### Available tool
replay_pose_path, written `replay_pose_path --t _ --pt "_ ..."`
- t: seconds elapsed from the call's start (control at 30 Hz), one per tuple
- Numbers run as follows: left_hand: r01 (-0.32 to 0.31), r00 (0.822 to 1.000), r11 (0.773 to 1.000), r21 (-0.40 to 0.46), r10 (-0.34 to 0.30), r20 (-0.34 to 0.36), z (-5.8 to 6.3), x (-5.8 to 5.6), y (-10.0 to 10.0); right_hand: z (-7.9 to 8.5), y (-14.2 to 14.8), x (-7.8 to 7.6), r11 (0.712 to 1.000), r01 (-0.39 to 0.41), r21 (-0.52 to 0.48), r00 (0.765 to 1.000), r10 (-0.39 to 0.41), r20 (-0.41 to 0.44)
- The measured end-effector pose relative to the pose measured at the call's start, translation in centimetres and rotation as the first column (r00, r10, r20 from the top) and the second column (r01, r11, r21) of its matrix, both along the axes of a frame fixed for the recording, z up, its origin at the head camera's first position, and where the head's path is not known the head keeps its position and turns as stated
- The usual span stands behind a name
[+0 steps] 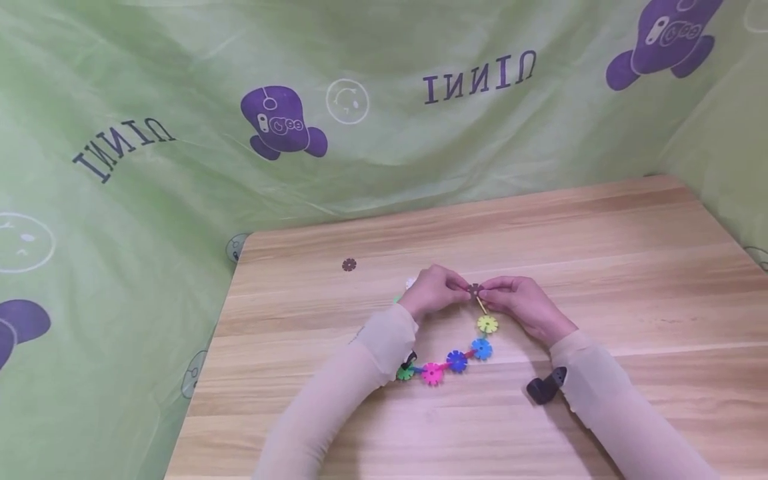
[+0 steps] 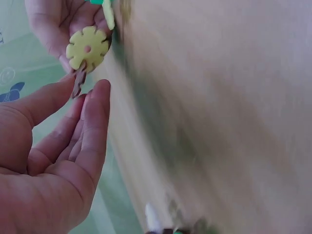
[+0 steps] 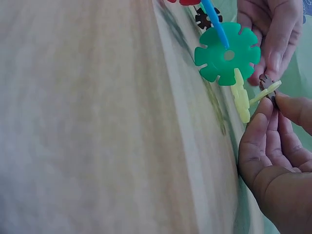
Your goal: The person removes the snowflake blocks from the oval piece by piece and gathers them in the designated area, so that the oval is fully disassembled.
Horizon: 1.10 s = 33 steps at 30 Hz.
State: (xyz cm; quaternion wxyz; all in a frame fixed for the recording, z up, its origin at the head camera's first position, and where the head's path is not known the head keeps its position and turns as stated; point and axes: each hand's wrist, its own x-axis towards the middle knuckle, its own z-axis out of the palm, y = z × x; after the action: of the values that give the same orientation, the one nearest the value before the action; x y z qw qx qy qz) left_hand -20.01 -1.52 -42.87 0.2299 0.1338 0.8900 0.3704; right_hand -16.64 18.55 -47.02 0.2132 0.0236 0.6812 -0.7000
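My left hand [image 1: 433, 292] pinches a small brown notched disc [image 1: 475, 291] between thumb and fingers. From the other side, my right hand [image 1: 528, 303] pinches the same disc near where it meets a yellow notched disc [image 2: 87, 48]. A linked chain of flower-shaped discs hangs from there onto the table: another yellow disc [image 1: 487, 324], a light blue disc [image 1: 481, 349], a dark blue disc [image 1: 457, 361], a pink disc [image 1: 432, 373] and a green disc [image 1: 405, 371]. The left forearm hides part of the chain; a white disc [image 1: 411, 283] peeks out behind the left hand.
On the wooden table [image 1: 630, 280] a loose brown disc [image 1: 349, 265] lies to the left, near the back edge. A green printed cloth [image 1: 384, 153] hangs behind the table and along its sides. A black wrist camera [image 1: 545, 388] sticks out from the right sleeve.
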Motion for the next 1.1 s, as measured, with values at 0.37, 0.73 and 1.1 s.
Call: replay_pose_path --t 0.37,0.73,1.1 --pt "-0.067 0.996 0.994 0.081 0.061 0.066 -0.7 0.04 0.55 -0.29 0.06 0.12 1.0 -0.016 0.011 0.999 0.017 -0.03" --pt "-0.082 0.993 0.991 0.102 0.072 0.097 -0.82 0.0 0.5 0.06 0.52 0.39 0.963 -0.131 0.235 0.987 0.149 -0.063" --pt "-0.08 0.988 0.992 0.1 0.066 0.136 -1.03 -0.17 0.68 0.09 0.63 0.37 0.947 -0.16 0.279 0.981 0.185 -0.063"
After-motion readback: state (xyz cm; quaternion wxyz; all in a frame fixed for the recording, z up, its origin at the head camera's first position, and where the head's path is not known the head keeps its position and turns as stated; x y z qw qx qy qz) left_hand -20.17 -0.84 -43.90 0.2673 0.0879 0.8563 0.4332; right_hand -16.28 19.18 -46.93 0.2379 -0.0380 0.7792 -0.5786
